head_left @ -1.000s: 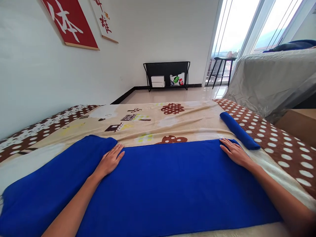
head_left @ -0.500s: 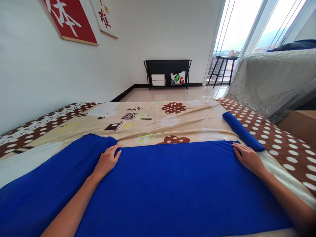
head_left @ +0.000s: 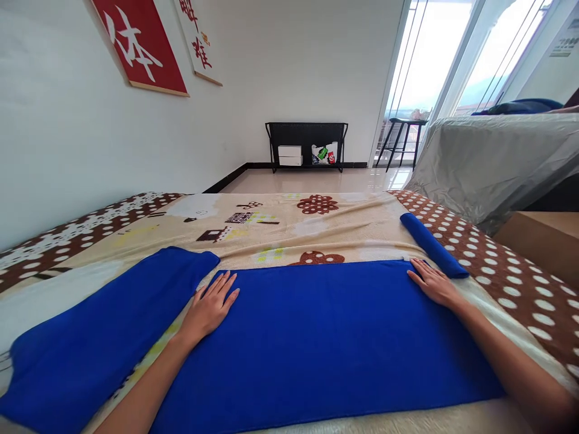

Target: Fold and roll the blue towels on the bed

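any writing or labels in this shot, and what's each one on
"体": white character on the red wall banner.
Red characters on the white wall banner: cropped and tilted, not readable.
Dark print on the patterned blanket: too blurred to read.
Packets on the black rack: too small to read.
Sign by the window: too small.

You see a plain white wall (head_left: 280,72) with a red hanging sign (head_left: 142,48) — a low black metal shelf (head_left: 306,146) on the shiny pale floor (head_left: 312,179), bright tall windows (head_left: 420,72) beside it.
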A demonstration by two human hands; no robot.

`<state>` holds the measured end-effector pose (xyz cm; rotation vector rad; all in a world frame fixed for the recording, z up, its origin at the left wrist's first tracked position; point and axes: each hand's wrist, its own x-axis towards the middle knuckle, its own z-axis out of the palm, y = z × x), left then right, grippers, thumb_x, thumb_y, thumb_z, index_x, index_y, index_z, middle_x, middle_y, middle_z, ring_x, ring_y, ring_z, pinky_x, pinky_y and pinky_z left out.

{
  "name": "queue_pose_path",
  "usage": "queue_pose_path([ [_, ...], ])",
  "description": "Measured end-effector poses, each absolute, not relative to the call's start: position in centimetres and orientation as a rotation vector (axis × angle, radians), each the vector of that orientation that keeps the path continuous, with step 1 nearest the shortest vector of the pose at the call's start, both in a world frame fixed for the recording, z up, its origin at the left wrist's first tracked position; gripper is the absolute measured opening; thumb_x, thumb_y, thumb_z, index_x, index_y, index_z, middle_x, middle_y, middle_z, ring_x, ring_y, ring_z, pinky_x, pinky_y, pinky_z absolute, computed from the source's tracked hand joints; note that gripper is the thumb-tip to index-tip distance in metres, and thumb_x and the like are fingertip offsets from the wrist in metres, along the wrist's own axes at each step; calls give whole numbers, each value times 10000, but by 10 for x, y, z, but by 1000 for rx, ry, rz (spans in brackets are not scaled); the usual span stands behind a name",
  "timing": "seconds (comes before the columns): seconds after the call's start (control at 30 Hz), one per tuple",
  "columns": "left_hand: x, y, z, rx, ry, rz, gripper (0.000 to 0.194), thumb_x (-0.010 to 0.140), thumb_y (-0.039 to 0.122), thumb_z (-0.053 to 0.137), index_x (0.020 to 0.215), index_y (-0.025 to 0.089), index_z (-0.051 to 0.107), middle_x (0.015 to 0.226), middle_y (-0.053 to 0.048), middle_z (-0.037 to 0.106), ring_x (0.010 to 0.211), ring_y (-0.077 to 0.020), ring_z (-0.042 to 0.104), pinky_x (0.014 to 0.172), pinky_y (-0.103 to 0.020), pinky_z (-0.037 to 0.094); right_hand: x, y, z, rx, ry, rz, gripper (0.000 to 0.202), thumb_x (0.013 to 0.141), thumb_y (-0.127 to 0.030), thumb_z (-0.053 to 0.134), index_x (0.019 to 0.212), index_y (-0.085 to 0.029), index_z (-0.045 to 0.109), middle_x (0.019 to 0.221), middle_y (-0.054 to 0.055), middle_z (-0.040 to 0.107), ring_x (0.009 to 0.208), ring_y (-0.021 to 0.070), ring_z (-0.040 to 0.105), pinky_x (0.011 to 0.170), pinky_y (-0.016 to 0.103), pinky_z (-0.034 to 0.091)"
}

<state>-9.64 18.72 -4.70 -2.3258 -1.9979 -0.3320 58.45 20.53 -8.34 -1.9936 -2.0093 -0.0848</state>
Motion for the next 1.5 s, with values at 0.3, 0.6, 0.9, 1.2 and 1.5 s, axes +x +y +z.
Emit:
queue_pose_path([
  [0.3,45,192,-29,-2486,-1749,-324,571,965,314,275,1511,172,363,1579,-123,343,1474,-266,289,1174,-533,190,430,207,-38,-1624,-2190,-15,477,974,-477,502,1382,-229,495,1480,111,438,1328,278,448,1113,548,342],
  [0.6,82,210,-49,-2692,-1615,-259,583,1005,531,252,1536,295,293,1603,-18,297,1482,-178,271,1196,-419,212,379,211,-52,-1346,-2406,200,524,992,-520,424,1459,-283,423,1525,72,420,1389,237,410,1159,522,315],
  [0.9,-103,204,-50,-2241,-2087,-267,632,990,566,253,1543,261,276,1597,-54,322,1477,-256,284,1179,-502,209,568,206,-84,-1782,-2118,40,662,979,-575,260,1493,-180,394,1551,86,368,1450,262,302,1207,502,242],
  [1.2,-69,169,-26,-2252,-1815,-338,550,1000,375,288,1520,205,343,1592,-93,320,1474,-251,292,1197,-506,129,538,174,-69,-1782,-2012,-144,639,999,-511,257,1498,-126,362,1560,130,344,1464,265,270,1215,502,218],
  [1.5,-80,6,-63,-2240,-1842,-237,691,931,516,439,1546,415,139,1559,39,381,1386,-269,444,1104,-511,363,558,-6,-112,-1831,-2085,-79,634,958,-565,357,1546,-349,262,1565,-3,342,1420,305,356,1153,589,322],
])
